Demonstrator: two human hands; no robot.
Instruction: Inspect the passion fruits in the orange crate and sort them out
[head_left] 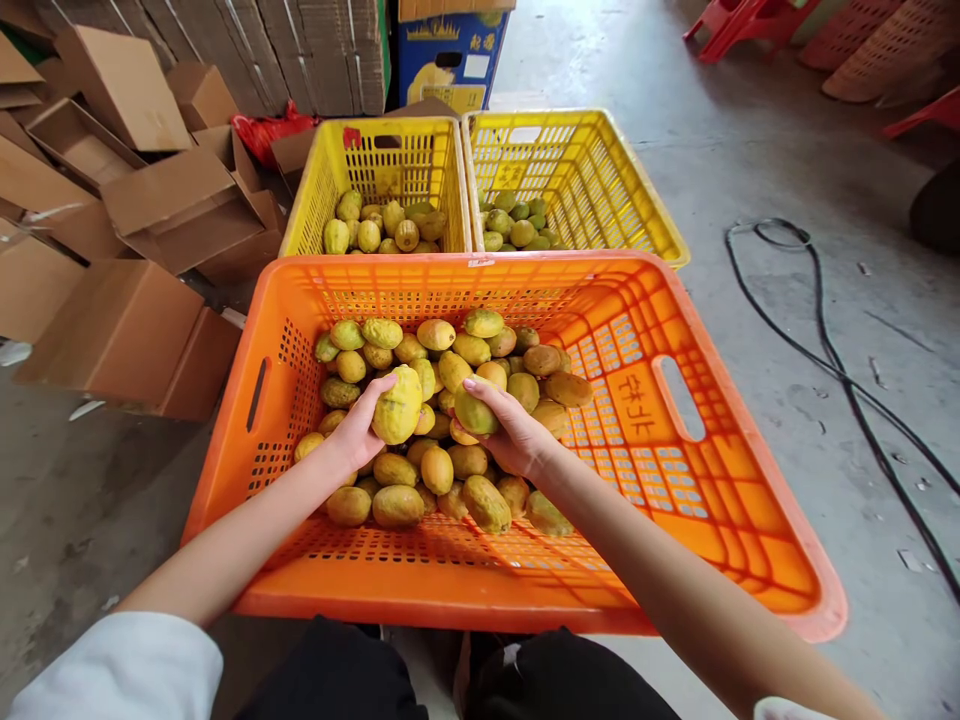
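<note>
A big orange plastic crate (720, 500) stands on the floor in front of me, its left half heaped with several yellow-green fruits (465, 460). My left hand (356, 430) is closed round a large yellow fruit (397, 405) just above the heap. My right hand (514, 430) grips a greener fruit (474, 412) right beside it. Both hands hover over the middle of the pile.
Two yellow crates stand behind the orange one: the left crate (315, 190) and the right crate (645, 200) each hold some fruit. Cardboard boxes (127, 320) pile up at left. A black cable (840, 370) snakes over the concrete floor at right.
</note>
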